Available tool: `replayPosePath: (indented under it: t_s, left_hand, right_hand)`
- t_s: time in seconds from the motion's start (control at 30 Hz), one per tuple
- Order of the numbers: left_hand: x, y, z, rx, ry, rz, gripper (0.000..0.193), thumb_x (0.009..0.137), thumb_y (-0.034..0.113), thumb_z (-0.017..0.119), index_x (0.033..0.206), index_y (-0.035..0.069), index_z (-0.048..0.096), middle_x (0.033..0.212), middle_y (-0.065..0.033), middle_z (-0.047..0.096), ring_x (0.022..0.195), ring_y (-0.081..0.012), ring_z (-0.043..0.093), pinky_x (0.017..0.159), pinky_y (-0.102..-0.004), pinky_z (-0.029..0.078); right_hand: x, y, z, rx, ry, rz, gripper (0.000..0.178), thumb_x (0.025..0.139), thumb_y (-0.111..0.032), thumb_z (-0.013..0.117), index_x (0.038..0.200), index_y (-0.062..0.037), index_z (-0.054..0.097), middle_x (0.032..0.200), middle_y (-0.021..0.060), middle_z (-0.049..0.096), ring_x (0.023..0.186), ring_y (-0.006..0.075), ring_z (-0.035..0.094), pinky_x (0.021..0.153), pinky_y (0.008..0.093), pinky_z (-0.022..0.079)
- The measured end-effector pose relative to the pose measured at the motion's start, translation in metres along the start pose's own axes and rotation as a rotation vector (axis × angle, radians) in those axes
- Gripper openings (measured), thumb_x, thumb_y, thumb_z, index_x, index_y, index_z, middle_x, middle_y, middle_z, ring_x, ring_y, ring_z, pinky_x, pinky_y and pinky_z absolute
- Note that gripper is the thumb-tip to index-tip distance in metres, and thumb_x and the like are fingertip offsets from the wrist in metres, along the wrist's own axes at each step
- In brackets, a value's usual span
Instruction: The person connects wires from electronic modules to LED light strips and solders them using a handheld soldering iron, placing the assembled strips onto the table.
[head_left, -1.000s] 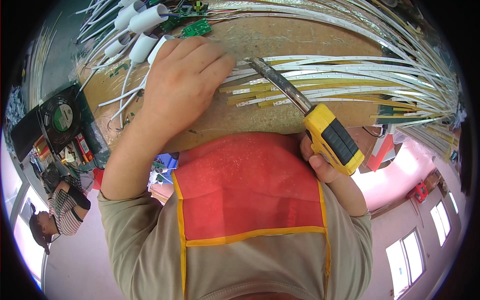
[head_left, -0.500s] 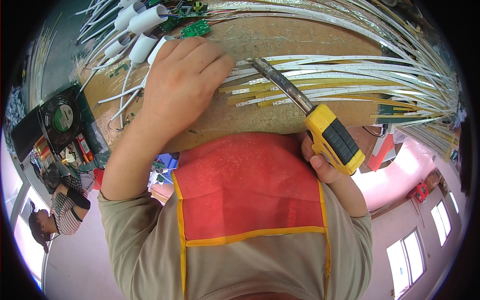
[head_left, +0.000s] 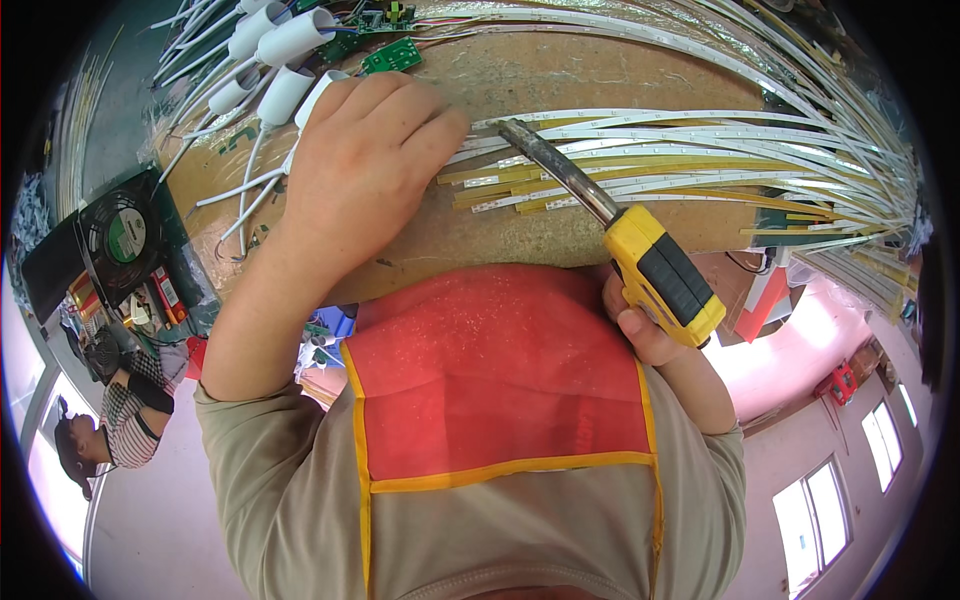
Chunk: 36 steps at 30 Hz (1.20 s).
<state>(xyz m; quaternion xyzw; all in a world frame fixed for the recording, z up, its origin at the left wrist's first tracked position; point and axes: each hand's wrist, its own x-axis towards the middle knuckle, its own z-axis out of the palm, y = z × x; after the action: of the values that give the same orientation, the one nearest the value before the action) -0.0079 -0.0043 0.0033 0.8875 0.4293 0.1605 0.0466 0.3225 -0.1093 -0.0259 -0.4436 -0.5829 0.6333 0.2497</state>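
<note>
Gripping the yellow-and-black soldering tool (head_left: 642, 245) by its handle, the right hand (head_left: 645, 328) is apart from the left hand (head_left: 375, 165). The left hand is back-up over the workbench (head_left: 640, 72); its fingertips are hidden, so its hold cannot be told. The tool's dark tip points up-left, near the left hand, at the ends of the white and yellow strips (head_left: 680, 150). Beyond the left hand are a green circuit board (head_left: 392, 57) and white cylindrical housings (head_left: 295, 38). Farther left stands a black fan (head_left: 122, 232).
</note>
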Motion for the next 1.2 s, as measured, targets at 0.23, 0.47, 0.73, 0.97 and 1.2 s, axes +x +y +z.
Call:
replayPosePath:
  t_s: [0.23, 0.47, 0.73, 0.97, 1.2]
  left_hand:
    - [0.0001, 0.0001, -0.0004, -0.003, -0.001, 0.003, 0.028, 0.073, 0.004, 0.067, 0.100, 0.011, 0.070, 0.098, -0.0033, 0.066, 0.097, -0.0254, 0.065, 0.085, -0.0381, 0.050]
    - [0.0001, -0.0005, -0.0006, -0.019, 0.001, 0.000, 0.028, 0.073, 0.004, 0.067, 0.100, 0.010, 0.070, 0.098, -0.0039, 0.066, 0.097, -0.0262, 0.065, 0.084, -0.0381, 0.050]
    - [-0.0018, -0.0008, 0.0010, -0.123, 0.103, -0.052, 0.021, 0.075, 0.001, 0.074, 0.094, 0.009, 0.068, 0.094, -0.0053, 0.069, 0.089, -0.0273, 0.067, 0.081, -0.0382, 0.052]
    - [-0.0048, -0.0034, -0.0012, -0.141, 0.087, -0.057, 0.021, 0.074, 0.000, 0.075, 0.092, 0.009, 0.068, 0.093, -0.0054, 0.070, 0.089, -0.0276, 0.068, 0.080, -0.0375, 0.052]
    - [-0.0049, -0.0031, 0.0002, -0.106, 0.095, 0.005, 0.023, 0.073, 0.002, 0.074, 0.093, 0.009, 0.069, 0.093, -0.0051, 0.069, 0.088, -0.0263, 0.067, 0.079, -0.0374, 0.051]
  right_hand:
    - [0.0016, -0.0032, 0.0020, 0.035, 0.019, -0.010, 0.023, 0.090, -0.024, 0.069, 0.093, -0.0038, 0.059, 0.078, 0.0072, 0.058, 0.068, 0.0251, 0.058, 0.062, 0.0357, 0.046]
    - [-0.0010, -0.0001, 0.0030, 0.049, 0.038, -0.003, 0.022, 0.090, -0.021, 0.069, 0.097, -0.0017, 0.061, 0.080, 0.0078, 0.060, 0.069, 0.0246, 0.058, 0.063, 0.0351, 0.047]
    - [-0.0044, 0.0051, 0.0034, 0.085, 0.025, 0.007, 0.030, 0.090, -0.020, 0.070, 0.107, 0.0016, 0.059, 0.081, 0.0063, 0.060, 0.069, 0.0211, 0.059, 0.064, 0.0331, 0.048]
    - [-0.0048, 0.0037, 0.0067, 0.207, 0.070, 0.031, 0.040, 0.089, -0.018, 0.072, 0.116, 0.0056, 0.054, 0.080, 0.0049, 0.060, 0.069, 0.0162, 0.058, 0.065, 0.0296, 0.048]
    - [-0.0049, 0.0042, 0.0070, 0.149, 0.083, 0.050, 0.037, 0.088, -0.020, 0.073, 0.112, 0.0036, 0.058, 0.080, 0.0046, 0.061, 0.068, 0.0172, 0.059, 0.064, 0.0300, 0.048]
